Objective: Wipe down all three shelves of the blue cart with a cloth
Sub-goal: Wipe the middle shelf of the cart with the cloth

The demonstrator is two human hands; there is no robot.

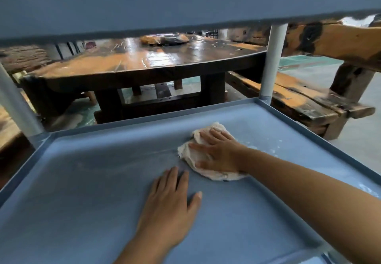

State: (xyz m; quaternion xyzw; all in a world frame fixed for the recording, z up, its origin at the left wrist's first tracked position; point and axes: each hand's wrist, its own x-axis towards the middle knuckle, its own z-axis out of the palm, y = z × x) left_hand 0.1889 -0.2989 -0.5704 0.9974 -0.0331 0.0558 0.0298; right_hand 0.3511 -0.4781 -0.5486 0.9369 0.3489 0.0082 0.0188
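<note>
The cloth point(220, 176) is a crumpled, off-white rag, bunched into a soft lump under the right hand point(221, 152), whose fingers point(214, 135) lie straight and spread apart, pressing it flat against the blue shelf point(82, 181). Its edges poke out past the fingertips and below the thumb. The left hand point(167, 208) rests palm down just short of the rag, fingers point(171, 179) straight and close together, thumb out to the side, holding nothing. There is one rag, two hands, and two pale posts point(272, 62) at the far corners. A second blue shelf point(165, 0) hangs overhead. The shelf surface is matte with a raised rim, with white flecks point(274, 150) behind the right wrist. Beyond the fingertips stand a glossy dark wooden table point(144, 57), a rough bench point(299, 97) and a grey floor point(360, 144).
</note>
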